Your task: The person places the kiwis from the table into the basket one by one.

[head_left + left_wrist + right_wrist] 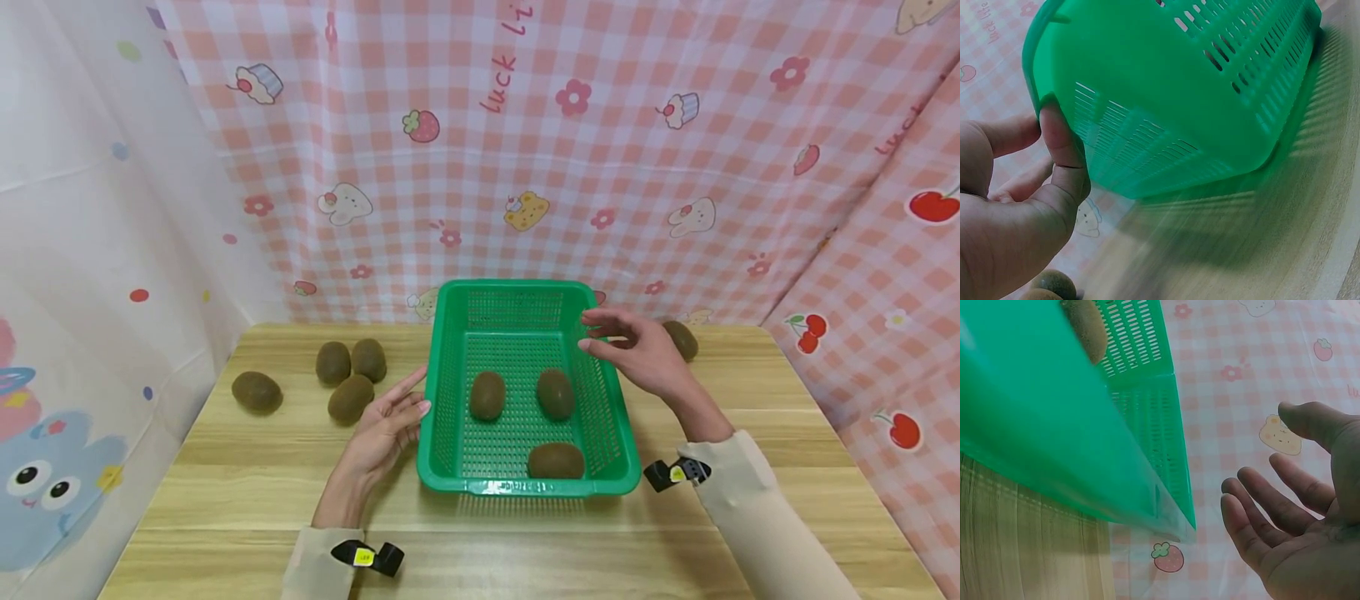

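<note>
Basket [480, 487] between left hand [381, 435], fingers relaxed against its edge, and right hand [641, 352], fingers parted, clear of the rim.

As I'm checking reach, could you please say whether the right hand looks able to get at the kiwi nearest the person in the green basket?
Probably yes: the right hand holds nothing and is close beside the open-topped green basket, and nothing lies over that kiwi.

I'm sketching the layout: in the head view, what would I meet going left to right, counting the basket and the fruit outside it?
Lone kiwifruit → trio of kiwifruit → green plastic basket → far-right kiwifruit.
</note>
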`<state>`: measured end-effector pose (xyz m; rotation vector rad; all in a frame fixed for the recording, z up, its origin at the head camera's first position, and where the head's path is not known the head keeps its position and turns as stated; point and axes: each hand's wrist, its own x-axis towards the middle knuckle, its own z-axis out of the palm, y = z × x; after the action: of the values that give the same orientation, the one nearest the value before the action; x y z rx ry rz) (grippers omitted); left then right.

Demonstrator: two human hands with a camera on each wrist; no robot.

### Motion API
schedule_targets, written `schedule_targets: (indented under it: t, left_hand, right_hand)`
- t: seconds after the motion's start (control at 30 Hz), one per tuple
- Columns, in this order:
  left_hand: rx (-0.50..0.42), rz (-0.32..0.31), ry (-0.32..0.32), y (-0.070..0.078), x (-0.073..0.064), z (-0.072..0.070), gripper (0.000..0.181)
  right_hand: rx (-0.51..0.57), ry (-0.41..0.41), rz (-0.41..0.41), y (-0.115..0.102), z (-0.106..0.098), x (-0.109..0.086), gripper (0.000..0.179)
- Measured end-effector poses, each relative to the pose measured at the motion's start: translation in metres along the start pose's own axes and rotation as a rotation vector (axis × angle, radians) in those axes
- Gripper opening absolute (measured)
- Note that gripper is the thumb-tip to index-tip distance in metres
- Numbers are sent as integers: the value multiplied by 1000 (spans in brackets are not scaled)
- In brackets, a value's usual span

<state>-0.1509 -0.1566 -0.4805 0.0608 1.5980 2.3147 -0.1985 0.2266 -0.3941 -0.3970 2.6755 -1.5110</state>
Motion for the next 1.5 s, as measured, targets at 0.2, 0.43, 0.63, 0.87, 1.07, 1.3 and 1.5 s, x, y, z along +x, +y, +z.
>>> schedule_targets:
  t: [0.2,0.43,0.63,0.87,1.07,1.3,1.5]
  left_hand:
    - [-5,1,2,0,0,1,65]
    - [-6,11,-6,-1,0,1,65]
    - [-8,8,-4,-2,1,0,66]
    - [-10,8,-1,-2,1,0,65]
    - [-6,11,-9,-3,1,-1,66]
    - [-13,17,-12,-2,1,-1,66]
    - [-19,17,-12,-3,1,-1,66]
  right_hand:
    - [-11,3,16,3,-3,-2,52]
    - [-58,37,7,11,-4,-3,61]
    - [-146,87,24,21,-7,-3,72]
    - [-184,90,89,30,-12,-4,84]
    - [-257,88,65,40,-16,-2,89]
    - [-334,100,32,51,-21,-2,94]
    - [-352,129,33,61,-25,-2,99]
